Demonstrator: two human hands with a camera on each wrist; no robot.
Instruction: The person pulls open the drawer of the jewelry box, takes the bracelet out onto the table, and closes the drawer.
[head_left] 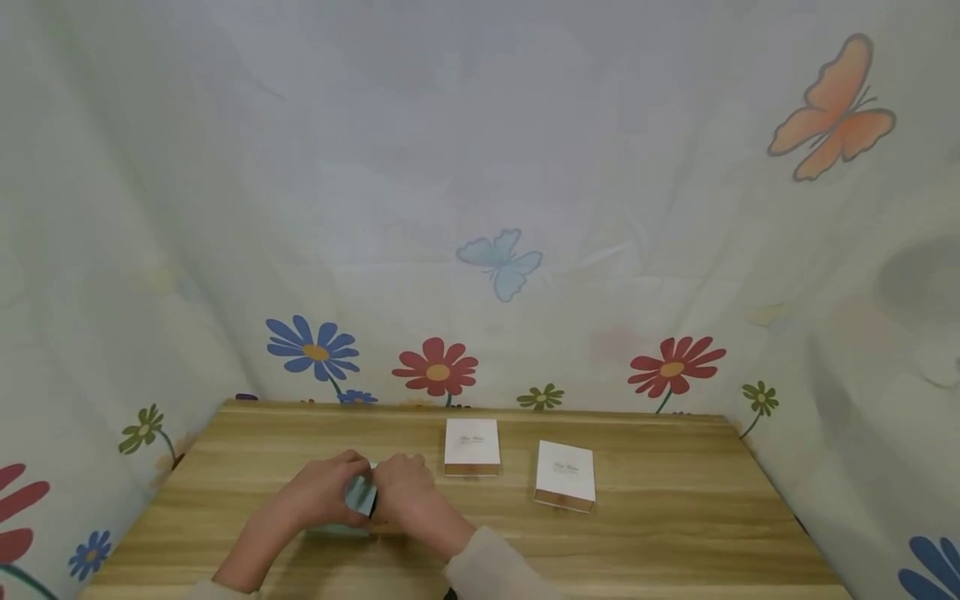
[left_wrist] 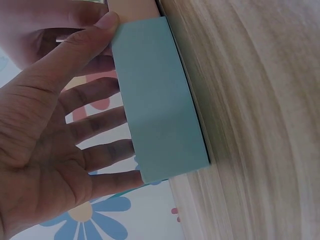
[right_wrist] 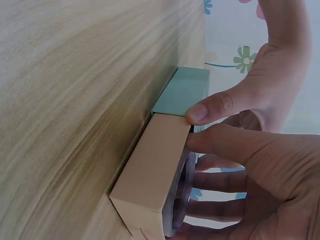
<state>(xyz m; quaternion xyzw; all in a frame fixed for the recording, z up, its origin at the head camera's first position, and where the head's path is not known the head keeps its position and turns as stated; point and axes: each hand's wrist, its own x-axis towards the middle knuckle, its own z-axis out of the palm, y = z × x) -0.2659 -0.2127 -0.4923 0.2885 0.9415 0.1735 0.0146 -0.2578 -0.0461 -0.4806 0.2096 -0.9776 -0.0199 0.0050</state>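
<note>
In the left wrist view, my left hand [left_wrist: 47, 130] holds a teal box [left_wrist: 157, 100] standing low on the wooden table. Its thumb presses the top corner, and the fingers reach over to the far side. End to end with the teal box is a tan box [right_wrist: 150, 162]. A dark round-rimmed object [right_wrist: 181, 197] sits on the tan box's upper side. My right hand [right_wrist: 272, 185] curls around that object, thumb near the seam between the boxes and beside the left thumb. What the dark object is, I cannot tell.
Two white boxes with printed lids stand to the right of my hands, one farther back [head_left: 472, 442] and one nearer [head_left: 566, 471]. The wooden table [head_left: 675, 533] ends at a hanging cloth [head_left: 570, 167] printed with flowers and butterflies, which encloses the back and sides.
</note>
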